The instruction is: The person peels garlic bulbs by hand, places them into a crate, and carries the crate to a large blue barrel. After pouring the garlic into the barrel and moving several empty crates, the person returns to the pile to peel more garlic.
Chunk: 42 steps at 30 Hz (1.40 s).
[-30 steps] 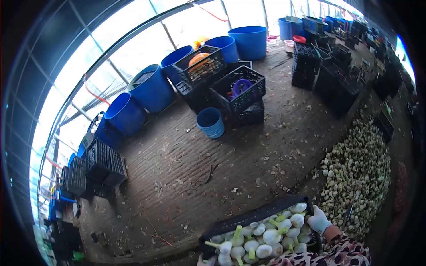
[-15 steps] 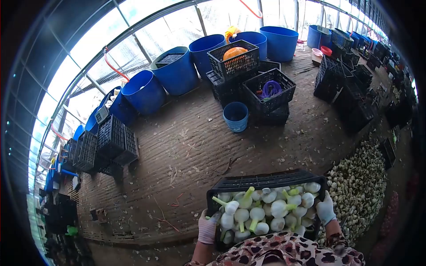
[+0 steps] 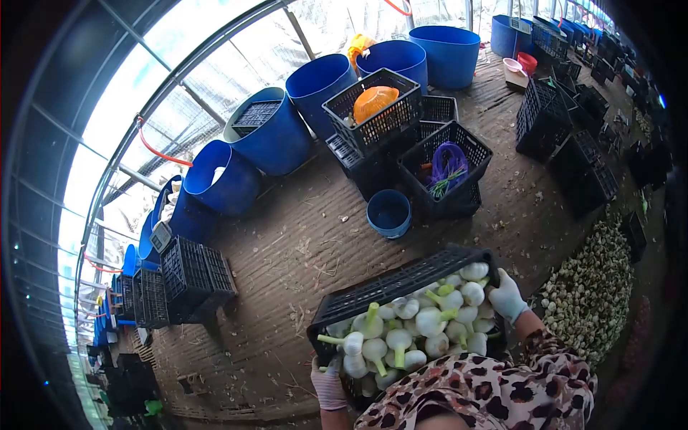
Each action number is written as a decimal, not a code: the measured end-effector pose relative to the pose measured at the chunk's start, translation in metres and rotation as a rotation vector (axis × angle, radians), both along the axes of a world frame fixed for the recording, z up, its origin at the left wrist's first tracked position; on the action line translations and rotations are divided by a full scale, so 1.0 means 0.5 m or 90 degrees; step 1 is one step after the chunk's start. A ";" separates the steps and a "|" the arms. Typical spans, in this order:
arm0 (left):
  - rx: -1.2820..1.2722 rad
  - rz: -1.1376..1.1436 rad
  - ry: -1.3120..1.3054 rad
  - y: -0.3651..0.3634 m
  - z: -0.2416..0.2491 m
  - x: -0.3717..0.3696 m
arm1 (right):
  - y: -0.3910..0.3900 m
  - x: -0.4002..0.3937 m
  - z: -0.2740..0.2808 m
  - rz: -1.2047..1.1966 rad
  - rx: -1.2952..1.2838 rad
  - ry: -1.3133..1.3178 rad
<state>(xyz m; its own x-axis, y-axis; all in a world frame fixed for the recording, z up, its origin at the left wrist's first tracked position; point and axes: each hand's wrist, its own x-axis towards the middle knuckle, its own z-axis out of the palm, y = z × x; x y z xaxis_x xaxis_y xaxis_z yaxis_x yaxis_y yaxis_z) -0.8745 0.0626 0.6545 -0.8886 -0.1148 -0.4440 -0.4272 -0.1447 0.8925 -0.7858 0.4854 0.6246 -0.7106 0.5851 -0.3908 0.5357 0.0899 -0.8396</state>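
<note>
A black plastic crate (image 3: 401,283) full of white garlic bulbs (image 3: 432,322) with short green stems is held in front of my body. My left hand (image 3: 329,385), in a striped glove, grips its left end low down. At the opposite end, my right hand (image 3: 508,297) in a pale glove is closed on the rim. The crate is tilted, its right end farther from me than its left. Part of its near side is hidden by my patterned top.
Ahead stand stacked crates, one with an orange basket (image 3: 375,104), another with purple netting (image 3: 448,166), beside a small blue bucket (image 3: 389,213). Blue tubs (image 3: 269,136) line the wall. More crates (image 3: 192,276) stand left. A garlic heap (image 3: 589,294) covers the floor at right.
The crate has turned, its right end swinging away from me, and shifted slightly left in view. Both hands still hold it. The stacked crates and small bucket ahead appear nearer.
</note>
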 end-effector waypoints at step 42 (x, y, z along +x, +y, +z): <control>-0.049 0.192 0.079 -0.218 0.047 -0.641 | -0.223 -0.954 0.095 0.251 0.142 0.078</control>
